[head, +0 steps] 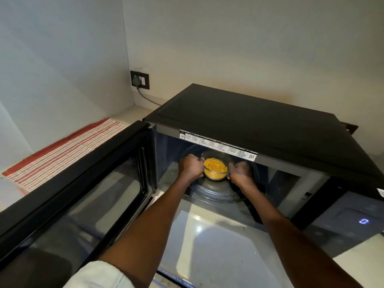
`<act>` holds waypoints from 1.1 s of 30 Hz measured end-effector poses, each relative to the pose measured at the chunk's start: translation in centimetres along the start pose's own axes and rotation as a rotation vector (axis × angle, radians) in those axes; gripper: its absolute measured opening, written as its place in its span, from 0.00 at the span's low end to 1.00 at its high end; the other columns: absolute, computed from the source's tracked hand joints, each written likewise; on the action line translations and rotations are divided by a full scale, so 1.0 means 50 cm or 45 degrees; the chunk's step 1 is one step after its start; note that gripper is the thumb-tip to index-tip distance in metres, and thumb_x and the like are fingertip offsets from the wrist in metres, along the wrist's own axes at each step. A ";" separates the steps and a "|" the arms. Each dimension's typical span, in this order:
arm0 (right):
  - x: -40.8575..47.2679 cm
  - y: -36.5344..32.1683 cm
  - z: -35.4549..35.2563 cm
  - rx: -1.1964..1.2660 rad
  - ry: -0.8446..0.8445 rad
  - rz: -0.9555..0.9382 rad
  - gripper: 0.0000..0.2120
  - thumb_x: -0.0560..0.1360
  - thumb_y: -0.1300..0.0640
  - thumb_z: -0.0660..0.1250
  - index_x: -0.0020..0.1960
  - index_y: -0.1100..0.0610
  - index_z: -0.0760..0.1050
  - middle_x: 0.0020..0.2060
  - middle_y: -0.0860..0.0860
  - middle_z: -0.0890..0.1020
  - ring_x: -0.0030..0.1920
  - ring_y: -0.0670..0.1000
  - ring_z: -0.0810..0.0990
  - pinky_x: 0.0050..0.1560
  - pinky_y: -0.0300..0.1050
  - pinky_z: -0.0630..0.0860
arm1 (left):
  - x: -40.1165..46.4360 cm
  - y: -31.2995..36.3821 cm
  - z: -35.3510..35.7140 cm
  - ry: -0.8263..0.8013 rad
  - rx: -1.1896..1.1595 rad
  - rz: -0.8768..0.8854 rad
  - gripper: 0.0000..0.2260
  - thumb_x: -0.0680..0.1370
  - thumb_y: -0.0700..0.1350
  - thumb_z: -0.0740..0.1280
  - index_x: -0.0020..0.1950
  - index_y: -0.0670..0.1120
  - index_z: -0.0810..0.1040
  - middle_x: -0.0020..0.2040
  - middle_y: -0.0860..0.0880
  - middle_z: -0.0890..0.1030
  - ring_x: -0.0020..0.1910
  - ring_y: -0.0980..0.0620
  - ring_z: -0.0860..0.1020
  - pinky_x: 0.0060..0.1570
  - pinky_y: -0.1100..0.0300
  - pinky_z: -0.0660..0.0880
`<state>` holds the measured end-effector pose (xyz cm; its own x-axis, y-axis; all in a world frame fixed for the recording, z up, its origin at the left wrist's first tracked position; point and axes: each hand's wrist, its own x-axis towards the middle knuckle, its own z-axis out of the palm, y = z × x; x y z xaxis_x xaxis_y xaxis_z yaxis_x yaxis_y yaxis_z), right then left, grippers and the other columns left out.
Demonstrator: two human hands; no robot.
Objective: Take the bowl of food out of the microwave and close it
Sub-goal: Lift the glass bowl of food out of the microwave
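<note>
A black microwave [249,121] stands on the counter with its door [72,194] swung wide open to the left. Inside, a clear glass bowl [216,168] of yellow-orange shredded food rests over the glass turntable [218,192]. Both my arms reach into the cavity. My left hand [191,166] grips the bowl's left side and my right hand [240,171] grips its right side. I cannot tell whether the bowl is lifted off the turntable.
A red and white striped cloth [62,150] lies on the counter left of the microwave. A wall socket [139,79] with a grey cable sits in the corner. The control panel [353,221] with a blue display is at the right. Pale glossy countertop [207,235] lies below the cavity.
</note>
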<state>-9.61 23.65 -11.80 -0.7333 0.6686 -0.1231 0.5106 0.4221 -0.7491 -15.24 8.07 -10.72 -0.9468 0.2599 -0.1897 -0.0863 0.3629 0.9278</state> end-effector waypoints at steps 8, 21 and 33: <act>-0.066 -0.014 -0.019 -0.058 -0.039 -0.023 0.17 0.78 0.50 0.58 0.46 0.62 0.78 0.29 0.53 0.80 0.35 0.54 0.80 0.34 0.41 0.69 | -0.059 0.017 -0.032 0.081 0.203 0.038 0.16 0.76 0.46 0.68 0.32 0.38 0.80 0.35 0.40 0.85 0.35 0.43 0.86 0.39 0.49 0.84; -0.269 -0.075 -0.066 -0.124 0.122 -0.155 0.18 0.74 0.54 0.63 0.37 0.68 0.80 0.34 0.64 0.83 0.37 0.62 0.82 0.40 0.51 0.78 | -0.238 0.101 -0.147 0.075 0.507 0.147 0.09 0.72 0.44 0.73 0.43 0.37 0.81 0.42 0.42 0.85 0.40 0.48 0.82 0.36 0.57 0.77; -0.464 -0.156 -0.120 -0.166 0.252 -0.151 0.18 0.75 0.51 0.66 0.34 0.64 0.78 0.34 0.61 0.83 0.36 0.60 0.82 0.37 0.50 0.78 | -0.367 0.163 -0.272 -0.049 0.693 0.338 0.10 0.71 0.43 0.74 0.44 0.35 0.82 0.43 0.41 0.84 0.47 0.44 0.83 0.38 0.56 0.74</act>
<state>6.10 8.52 0.80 -0.6960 0.7111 0.0995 0.4894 0.5712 -0.6589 -2.77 -5.93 4.71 -0.9015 0.4328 0.0051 0.3320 0.6839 0.6496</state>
